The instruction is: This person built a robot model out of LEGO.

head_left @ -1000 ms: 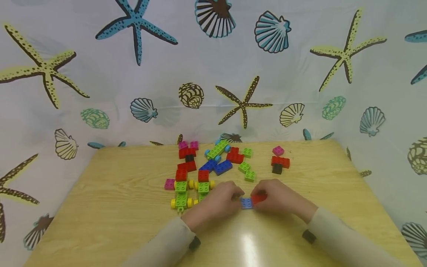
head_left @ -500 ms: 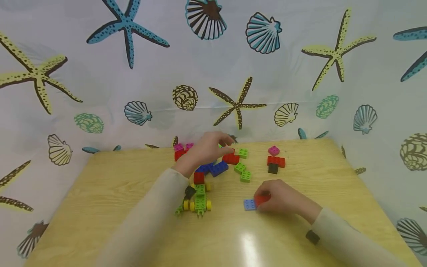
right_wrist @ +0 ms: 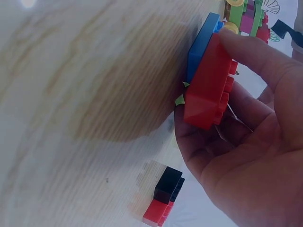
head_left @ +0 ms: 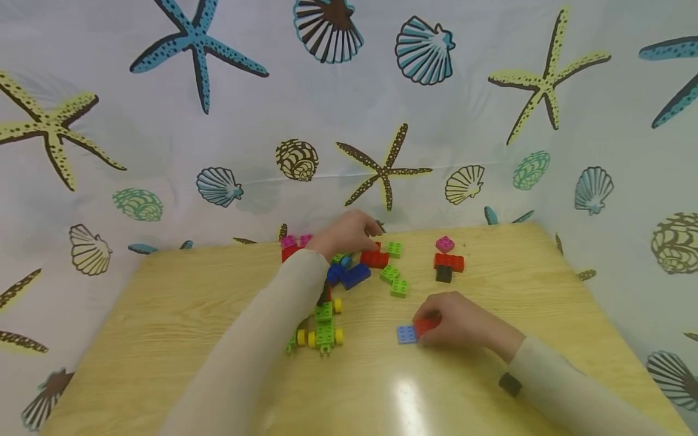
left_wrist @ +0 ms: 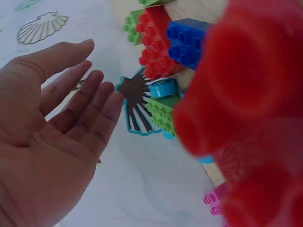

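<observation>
Clock read over the tabletop from the light-blue brick, 12 pointing away from the person.

- Lime chassis with yellow wheels, 2 pieces, 9 o'clock: the outer chassis (head_left: 291, 344) partly covered by the left sleeve (head_left: 245, 339); the inner chassis (head_left: 325, 333) in fuller view.
- Left hand (head_left: 346, 233), 11 o'clock, above the far cluster. Changed: beside the light-blue brick 1.0 s ago, at the back of the table from 0.5 s ago. Fingers parted and loosely bent, thumb well apart from them, nothing held; the left wrist view shows a gap between fingertips and bricks.
- Dark-blue brick (head_left: 355, 276), between 10 and 11 o'clock, lying loose.
- Rear red brick (head_left: 374, 260), between 11 and 12 o'clock, just beside the left hand, at its 4 o'clock.
- Lime 4-stud bricks, 3 pieces, the nearest (head_left: 399, 287) at 12 o'clock.
- Light-blue brick (head_left: 406, 334), 4 studs showing, flat on the table, its left side uncovered.
- Held red brick (head_left: 425, 326), 3 o'clock, touching the light-blue brick; whether locked together, cannot tell.
- Right hand (head_left: 457, 318), 3 o'clock, unmoved; thumb and fingers closed round the held red brick. Judged meaning: this hand now steadies the pair alone, freeing the left to work among the loose bricks.
- Black brick (head_left: 444, 274), 1 o'clock, against a red brick (head_left: 457, 263).
</observation>
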{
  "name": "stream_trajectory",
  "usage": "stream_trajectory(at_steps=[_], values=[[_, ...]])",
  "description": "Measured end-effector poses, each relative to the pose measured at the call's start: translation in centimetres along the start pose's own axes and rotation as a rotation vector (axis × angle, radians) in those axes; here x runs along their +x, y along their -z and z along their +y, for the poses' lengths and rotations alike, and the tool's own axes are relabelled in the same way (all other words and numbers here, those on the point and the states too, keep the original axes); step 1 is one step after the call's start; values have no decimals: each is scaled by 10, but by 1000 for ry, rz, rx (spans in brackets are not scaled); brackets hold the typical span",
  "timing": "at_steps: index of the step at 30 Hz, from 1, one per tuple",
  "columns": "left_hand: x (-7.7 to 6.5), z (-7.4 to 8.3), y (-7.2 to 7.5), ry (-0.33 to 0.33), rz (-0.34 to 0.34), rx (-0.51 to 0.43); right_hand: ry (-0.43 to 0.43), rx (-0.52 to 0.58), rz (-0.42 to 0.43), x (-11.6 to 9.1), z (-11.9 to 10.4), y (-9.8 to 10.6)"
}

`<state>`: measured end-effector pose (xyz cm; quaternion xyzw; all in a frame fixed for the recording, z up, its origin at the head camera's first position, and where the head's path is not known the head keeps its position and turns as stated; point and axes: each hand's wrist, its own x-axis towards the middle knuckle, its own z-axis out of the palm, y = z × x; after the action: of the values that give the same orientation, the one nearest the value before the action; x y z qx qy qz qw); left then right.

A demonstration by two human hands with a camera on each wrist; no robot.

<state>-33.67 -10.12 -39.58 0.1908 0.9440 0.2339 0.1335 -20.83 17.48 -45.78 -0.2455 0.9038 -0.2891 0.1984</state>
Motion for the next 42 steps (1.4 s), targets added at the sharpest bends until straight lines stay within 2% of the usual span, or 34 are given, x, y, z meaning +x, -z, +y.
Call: stream_trajectory(at_steps=[3,6,12,15,19,22,26,29,32,36,42], values=[[5,3,-3,-17,-38,26,1,4,4,0,0,1],[8,4,-5,2,-51,30,12,-2,-2,-1,0,1],[14,8,-10,62,-74,-71,-3,-1,-10,-3,-1,2],[13,8,-8,54,-83,-132,-12,-1,-11,-2,-2,2],[5,6,3,-7,-30,-223,-14,-3,-12,-2,-4,2],[-9,-2,21,-40,33,-269,-8,-4,-10,-2,-4,0],[-31,-27,49,-29,100,-272,-19,-9,-6,-3,-2,-1],[-50,-54,67,27,140,-256,-25,-15,-6,-3,-1,0],[-70,-83,78,90,149,-229,-20,-19,-8,-3,0,0],[-90,-122,74,125,118,-201,-8,-23,-4,-2,1,0],[-114,-170,38,146,69,-227,-5,-12,-2,-3,-1,-1]])
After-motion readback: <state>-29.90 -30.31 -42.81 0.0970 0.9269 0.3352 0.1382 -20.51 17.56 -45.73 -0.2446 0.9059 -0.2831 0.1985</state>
